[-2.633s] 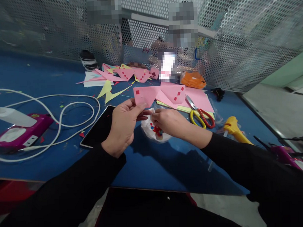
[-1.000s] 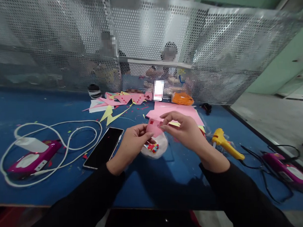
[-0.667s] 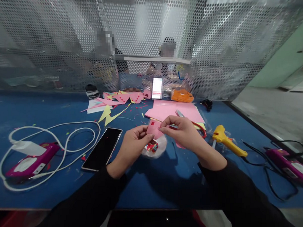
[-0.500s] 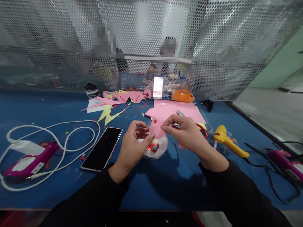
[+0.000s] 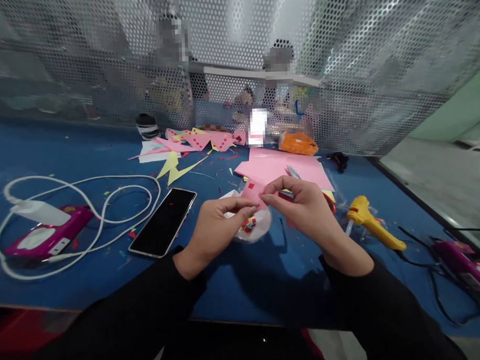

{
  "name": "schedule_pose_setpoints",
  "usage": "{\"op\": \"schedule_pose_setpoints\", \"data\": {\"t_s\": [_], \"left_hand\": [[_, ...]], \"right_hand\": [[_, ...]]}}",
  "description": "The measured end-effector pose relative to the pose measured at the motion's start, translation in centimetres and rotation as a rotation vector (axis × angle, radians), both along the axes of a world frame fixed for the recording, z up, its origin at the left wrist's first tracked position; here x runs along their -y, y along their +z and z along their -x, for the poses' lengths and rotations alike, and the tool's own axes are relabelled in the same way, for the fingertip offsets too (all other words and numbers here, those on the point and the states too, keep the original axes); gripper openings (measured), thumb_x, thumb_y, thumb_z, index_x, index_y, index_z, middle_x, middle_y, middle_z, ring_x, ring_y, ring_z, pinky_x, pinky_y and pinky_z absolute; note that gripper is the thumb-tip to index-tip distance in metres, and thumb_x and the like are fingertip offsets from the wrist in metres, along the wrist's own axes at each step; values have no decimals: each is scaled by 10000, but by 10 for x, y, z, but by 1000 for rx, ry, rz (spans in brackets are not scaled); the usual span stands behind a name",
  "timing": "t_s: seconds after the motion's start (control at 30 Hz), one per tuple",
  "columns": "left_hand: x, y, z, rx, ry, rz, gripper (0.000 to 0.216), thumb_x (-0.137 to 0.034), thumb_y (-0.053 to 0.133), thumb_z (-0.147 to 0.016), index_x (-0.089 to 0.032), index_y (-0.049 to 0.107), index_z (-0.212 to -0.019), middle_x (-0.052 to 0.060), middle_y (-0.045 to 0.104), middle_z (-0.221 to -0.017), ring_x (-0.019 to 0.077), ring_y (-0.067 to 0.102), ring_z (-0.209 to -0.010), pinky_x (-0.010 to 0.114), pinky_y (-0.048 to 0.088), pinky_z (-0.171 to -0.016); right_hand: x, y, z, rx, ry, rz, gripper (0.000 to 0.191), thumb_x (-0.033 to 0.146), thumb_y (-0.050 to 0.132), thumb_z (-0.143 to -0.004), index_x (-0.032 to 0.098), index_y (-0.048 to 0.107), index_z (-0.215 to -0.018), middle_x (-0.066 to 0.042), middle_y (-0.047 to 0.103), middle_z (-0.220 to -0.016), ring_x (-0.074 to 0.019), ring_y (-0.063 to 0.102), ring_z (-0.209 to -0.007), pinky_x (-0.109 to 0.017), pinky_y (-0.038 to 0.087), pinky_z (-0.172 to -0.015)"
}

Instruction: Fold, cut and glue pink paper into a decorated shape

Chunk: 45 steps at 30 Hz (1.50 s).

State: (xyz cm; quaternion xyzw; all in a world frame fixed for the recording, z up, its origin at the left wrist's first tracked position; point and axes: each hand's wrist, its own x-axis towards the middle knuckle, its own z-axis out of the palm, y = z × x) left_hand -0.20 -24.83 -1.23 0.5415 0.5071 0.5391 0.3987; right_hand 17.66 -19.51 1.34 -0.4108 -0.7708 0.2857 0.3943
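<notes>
A small pink paper piece (image 5: 251, 191) with a red square on it is held up between my hands. My left hand (image 5: 216, 225) is closed, its thumb and forefinger pinching the paper's lower edge. At the right edge of the paper, the thumb and forefinger of my right hand (image 5: 304, 201) are pressed together, close to the left fingertips. Just below sits a pale, shallow dish (image 5: 263, 230) of tiny red, yellow and blue paper bits (image 5: 248, 225), partly hidden by my left hand. Scissors (image 5: 293, 173) lie behind my right hand, largely covered by it.
A phone (image 5: 165, 222), a white cable (image 5: 107, 205) and a purple power strip (image 5: 48, 234) are at left. At right lies a yellow glue gun (image 5: 373, 225). Pink sheets (image 5: 279, 165), paper cutouts (image 5: 207, 140) and an orange bag (image 5: 297, 143) lie farther back, before a perforated screen (image 5: 235, 38).
My left fingertips have moved from the paper's left side to its lower edge, close to my right fingertips. The camera view has shifted slightly.
</notes>
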Motion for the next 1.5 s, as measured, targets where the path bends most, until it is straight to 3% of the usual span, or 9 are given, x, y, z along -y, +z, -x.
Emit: {"op": "schedule_pose_setpoints", "data": {"t_s": [0.17, 0.37, 0.83, 1.13, 1.5], "left_hand": [[-3, -3, 3, 39, 31, 5, 86, -281, 777, -764, -234, 818, -822, 15, 796, -800, 164, 703, -738, 266, 538, -710], [-2, -2, 3, 19, -11, 1, 102, -308, 783, -758, -220, 811, -801, 24, 795, -804, 160, 691, -721, 266, 520, -692], [-1, 3, 4, -64, -47, -48, 123, -275, 721, -786, -163, 770, -772, 15, 772, -758, 122, 658, -679, 225, 493, -660], [-1, 1, 4, -11, -53, -34, 103, -259, 727, -802, -162, 761, -801, 11, 764, -777, 119, 660, -706, 220, 497, -663], [-1, 2, 4, -34, -52, -67, 114, -267, 722, -817, -166, 774, -825, 22, 787, -809, 130, 696, -746, 225, 530, -707]], "right_hand": [[2, 0, -1, 8, 109, -156, 77, 250, 676, -847, 220, 648, -783, -90, 709, -1140, -252, 640, -1143, -466, 456, -1010], [3, -4, 0, 138, 149, -264, 65, 219, 652, -876, 229, 621, -819, -108, 685, -1230, -277, 573, -1265, -534, 402, -1080], [6, -8, 4, 156, 150, -342, 85, 153, 617, -870, 220, 601, -821, -113, 694, -1191, -279, 567, -1270, -516, 419, -1075], [5, 1, -2, 61, 53, -249, 52, 177, 645, -854, 209, 653, -814, -123, 700, -1183, -258, 622, -1190, -477, 467, -1018], [6, -4, 3, 72, 93, -213, 68, 179, 686, -822, 216, 710, -771, -101, 732, -1150, -271, 610, -1232, -497, 448, -1065]]}}
